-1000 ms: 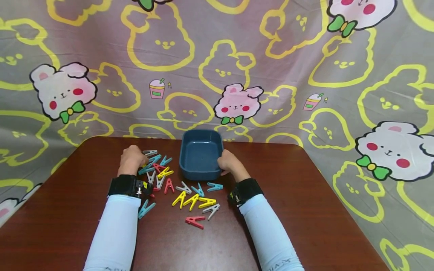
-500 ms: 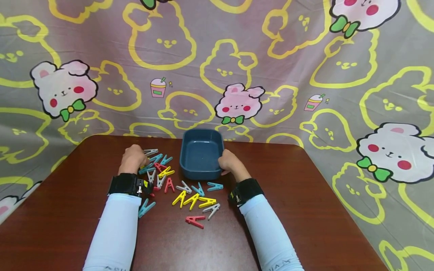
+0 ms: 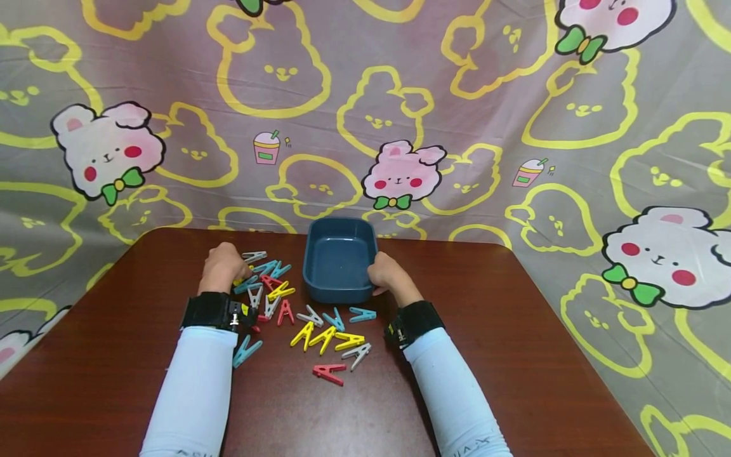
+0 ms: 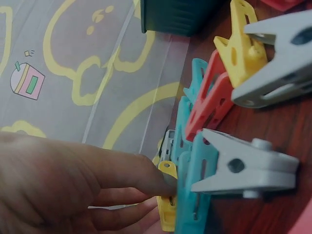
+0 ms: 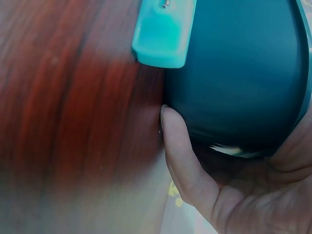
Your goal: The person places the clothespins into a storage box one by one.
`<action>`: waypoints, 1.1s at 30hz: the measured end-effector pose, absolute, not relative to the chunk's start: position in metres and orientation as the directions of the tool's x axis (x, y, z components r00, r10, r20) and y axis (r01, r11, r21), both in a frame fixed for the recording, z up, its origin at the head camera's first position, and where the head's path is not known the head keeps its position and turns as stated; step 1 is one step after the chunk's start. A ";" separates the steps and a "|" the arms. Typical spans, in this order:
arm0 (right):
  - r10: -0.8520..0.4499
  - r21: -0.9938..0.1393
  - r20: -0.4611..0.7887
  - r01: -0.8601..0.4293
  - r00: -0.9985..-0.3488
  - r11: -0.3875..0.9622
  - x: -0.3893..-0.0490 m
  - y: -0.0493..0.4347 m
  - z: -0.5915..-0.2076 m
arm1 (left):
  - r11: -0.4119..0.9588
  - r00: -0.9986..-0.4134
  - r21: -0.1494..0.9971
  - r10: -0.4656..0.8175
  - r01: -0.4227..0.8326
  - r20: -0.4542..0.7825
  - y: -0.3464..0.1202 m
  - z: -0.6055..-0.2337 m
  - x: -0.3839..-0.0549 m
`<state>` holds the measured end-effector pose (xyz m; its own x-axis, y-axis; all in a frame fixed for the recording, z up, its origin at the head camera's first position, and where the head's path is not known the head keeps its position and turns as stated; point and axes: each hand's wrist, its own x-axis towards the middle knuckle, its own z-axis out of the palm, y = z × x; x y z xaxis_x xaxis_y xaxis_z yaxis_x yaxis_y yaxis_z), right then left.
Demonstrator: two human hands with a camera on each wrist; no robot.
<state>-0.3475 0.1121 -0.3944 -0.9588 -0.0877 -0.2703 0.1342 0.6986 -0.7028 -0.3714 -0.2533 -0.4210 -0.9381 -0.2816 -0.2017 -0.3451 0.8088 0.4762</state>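
At the far left of the table, my left hand [image 3: 223, 265] reaches into a scatter of clothespins. In the left wrist view its thumb and fingers pinch a yellow clothespin [image 4: 167, 214], partly hidden by the thumb. Right beside it stand a blue clothespin [image 4: 197, 180] and a grey clothespin [image 4: 248, 168]. My right hand [image 3: 389, 278] grips the right side of a dark blue plastic bin [image 3: 338, 296], the thumb [image 5: 178, 136] low on its outer wall and the fingers hidden behind it. Inside, the bin shows only its bare floor.
Several yellow clothespins [image 3: 325, 340] lie in front of the bin. A red clothespin [image 3: 328, 374] is nearest the front, and a blue clothespin [image 3: 245, 351] lies beside the left forearm. The brown table [image 3: 491, 355] ends at a printed curtain [image 3: 320, 139] behind.
A blue clothespin beside my left hand has shifted slightly to the right. Both hands stay nearly in place, and the bin keeps its position.
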 end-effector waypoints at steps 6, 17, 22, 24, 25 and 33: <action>-0.090 -0.704 -0.280 0.140 -0.956 0.696 -0.349 0.112 -0.396 | 0.796 -0.953 0.525 -0.256 -0.302 -0.161 -0.231 -0.380 -0.332; -0.090 -0.703 -0.277 0.138 -0.957 0.698 -0.350 0.112 -0.397 | 0.799 -0.979 0.569 -0.195 -0.198 -0.066 -0.223 -0.358 -0.325; -0.086 -0.701 -0.276 0.139 -0.957 0.700 -0.350 0.112 -0.398 | 0.796 -0.985 0.585 -0.167 -0.156 -0.036 -0.212 -0.346 -0.320; -0.085 -0.700 -0.281 0.143 -0.956 0.700 -0.350 0.112 -0.398 | 0.806 -0.988 0.576 -0.151 -0.135 -0.020 -0.207 -0.342 -0.317; -0.086 -0.700 -0.283 0.144 -0.955 0.700 -0.350 0.112 -0.398 | 0.812 -0.990 0.571 -0.141 -0.123 -0.013 -0.204 -0.340 -0.316; -0.088 -0.695 -0.277 0.137 -0.957 0.706 -0.350 0.112 -0.397 | 0.818 -0.996 0.575 -0.067 -0.016 0.067 -0.178 -0.327 -0.311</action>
<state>-0.3499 0.1117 -0.3968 -0.9568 -0.0876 -0.2772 0.1366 0.7063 -0.6946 -0.3107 -0.1776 -0.3265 -0.9955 -0.0665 0.0671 -0.0160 0.8183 0.5746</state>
